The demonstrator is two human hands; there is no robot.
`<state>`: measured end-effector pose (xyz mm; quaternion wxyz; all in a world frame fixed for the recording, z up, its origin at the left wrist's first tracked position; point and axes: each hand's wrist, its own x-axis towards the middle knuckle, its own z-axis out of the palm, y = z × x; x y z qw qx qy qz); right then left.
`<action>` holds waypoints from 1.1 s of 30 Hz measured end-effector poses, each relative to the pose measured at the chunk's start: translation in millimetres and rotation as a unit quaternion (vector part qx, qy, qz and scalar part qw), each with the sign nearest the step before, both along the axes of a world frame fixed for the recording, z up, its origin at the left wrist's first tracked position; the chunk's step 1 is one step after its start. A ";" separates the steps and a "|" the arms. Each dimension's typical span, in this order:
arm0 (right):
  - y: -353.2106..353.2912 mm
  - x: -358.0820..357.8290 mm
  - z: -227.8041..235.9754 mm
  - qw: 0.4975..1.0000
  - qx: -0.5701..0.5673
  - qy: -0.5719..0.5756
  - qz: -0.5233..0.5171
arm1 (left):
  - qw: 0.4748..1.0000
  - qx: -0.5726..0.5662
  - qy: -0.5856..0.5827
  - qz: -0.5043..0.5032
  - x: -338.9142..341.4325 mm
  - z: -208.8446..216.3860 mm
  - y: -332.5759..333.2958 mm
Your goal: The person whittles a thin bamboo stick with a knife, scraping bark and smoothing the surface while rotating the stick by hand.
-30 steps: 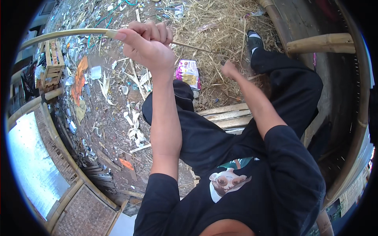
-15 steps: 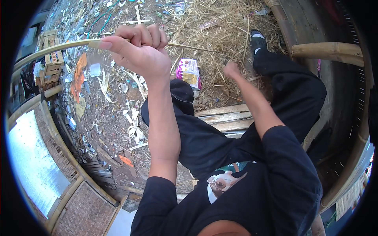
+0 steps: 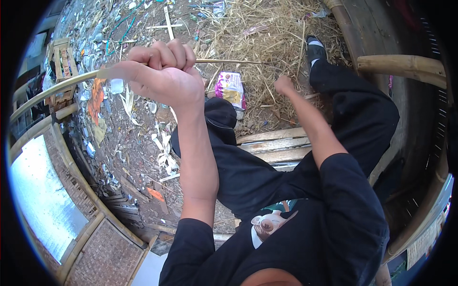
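A long, thin, pale bamboo strip [image 3: 57, 86] runs across the upper left of the head view. My left hand [image 3: 169, 83] is closed around it, with the thumb stretched along it to the left. The strip bends down toward the left rim, while its thinner right end [image 3: 229, 61] lies over the straw. Beyond my knees, my right hand [image 3: 284, 86] is a small fist above the straw, near the tip of the strip. Whatever it may hold is hidden.
Loose straw and shavings [image 3: 272, 33] cover the ground ahead. A white, purple and yellow packet [image 3: 231, 90] lies between my legs, beyond a slatted bench [image 3: 276, 145]. Litter spreads at left, near a wooden crate [image 3: 64, 66]. A bamboo pole [image 3: 400, 69] juts in at right.
My left hand has shifted a little left and nearer, and the strip's left part sits lower. My right hand stays almost in place.
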<state>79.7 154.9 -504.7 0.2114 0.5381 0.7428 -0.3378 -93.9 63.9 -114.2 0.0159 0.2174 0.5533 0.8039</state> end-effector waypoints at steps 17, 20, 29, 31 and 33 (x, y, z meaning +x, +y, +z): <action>18.5 -8.8 5.9 0.993 0.050 -0.037 0.099 | 1.000 0.012 -0.022 0.018 -10.8 -5.5 -12.8; 54.7 -35.0 27.8 0.969 0.098 -0.034 0.224 | 0.999 0.022 -0.008 0.022 -25.1 -9.1 -26.3; 34.7 -7.5 -40.7 0.938 -0.067 -0.058 0.334 | 1.000 0.009 -0.019 0.013 -22.0 -7.9 -20.2; 14.2 -12.9 -17.5 0.993 0.031 -0.065 0.090 | 1.000 -0.007 -0.010 0.014 -22.1 -8.8 -28.2; 44.3 -15.0 -11.8 0.987 0.076 -0.048 0.131 | 1.000 0.008 -0.021 0.013 -25.8 -10.8 -28.6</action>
